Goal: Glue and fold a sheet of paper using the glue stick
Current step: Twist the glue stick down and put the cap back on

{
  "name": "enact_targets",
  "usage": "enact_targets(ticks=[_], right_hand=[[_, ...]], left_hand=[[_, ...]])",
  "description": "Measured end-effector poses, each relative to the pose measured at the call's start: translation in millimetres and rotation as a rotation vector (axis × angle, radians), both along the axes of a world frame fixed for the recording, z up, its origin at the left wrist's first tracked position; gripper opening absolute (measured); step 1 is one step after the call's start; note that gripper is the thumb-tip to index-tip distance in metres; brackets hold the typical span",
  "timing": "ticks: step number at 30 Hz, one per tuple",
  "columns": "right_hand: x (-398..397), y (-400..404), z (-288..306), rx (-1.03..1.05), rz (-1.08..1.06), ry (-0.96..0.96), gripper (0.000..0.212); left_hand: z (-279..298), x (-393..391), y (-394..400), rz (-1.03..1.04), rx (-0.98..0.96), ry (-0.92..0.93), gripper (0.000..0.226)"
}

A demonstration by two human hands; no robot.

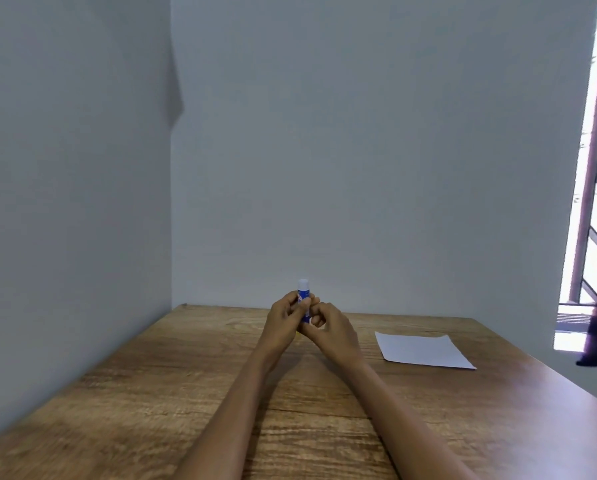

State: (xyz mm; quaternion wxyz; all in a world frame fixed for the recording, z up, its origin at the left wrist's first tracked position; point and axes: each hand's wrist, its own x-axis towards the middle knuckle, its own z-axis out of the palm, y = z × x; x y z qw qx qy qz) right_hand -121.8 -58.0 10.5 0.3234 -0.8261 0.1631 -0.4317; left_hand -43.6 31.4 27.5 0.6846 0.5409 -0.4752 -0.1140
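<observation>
From the head view, a small blue cylindrical glue stick (304, 299) with a pale cap is standing upright above the grainy wooden table (151, 393), grey walls closing in behind. A flat white sheet of paper (423, 349) is lying well to the right. The left hand (285, 320) is curling round the tube's body; the right hand (328, 327) is pinching its lower end.

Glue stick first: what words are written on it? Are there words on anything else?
Glue stick: it has a small red and white mark on its blue label, too blurred and hidden by fingers to read.
Paper: blank, no words.
Table: no words.
</observation>
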Motion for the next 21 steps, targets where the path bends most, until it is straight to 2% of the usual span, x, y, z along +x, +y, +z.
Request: enact_targets(ticks=[2,7,9,12,15,17,21], right_hand=[[1.8,0.7,-2.1,0.038,0.041,-0.002,0.018],[-1.1,4.5,-2.6,0.138,0.337,0.057,0.019],[-1.5,3.0,-2.6,0.125,0.322,0.077,0.020],[0.0,-0.8,-0.1,0.047,0.136,0.050,0.015],[-1.7,0.0,1.8,0.033,-0.004,-0.002,0.027],[-2.0,-0.1,0.4,0.078,0.032,-0.023,0.033],[3.1,2.1,-4.2,0.098,0.224,0.022,0.017]], left_hand=[[0.2,-0.3,0.3,0.007,0.004,-0.004,0.022],[1.3,3.2,2.6,0.012,-0.010,0.009,0.022],[0.5,4.7,3.0,0.012,-0.011,0.020,0.027],[0.5,2.3,2.3,-0.013,-0.016,0.025,0.026],[1.0,-1.0,-0.2,-0.010,-0.002,-0.019,0.023],[1.0,-1.7,-0.8,-0.014,0.000,-0.015,0.023],[2.3,0.8,1.4,-0.013,-0.028,0.029,0.025]])
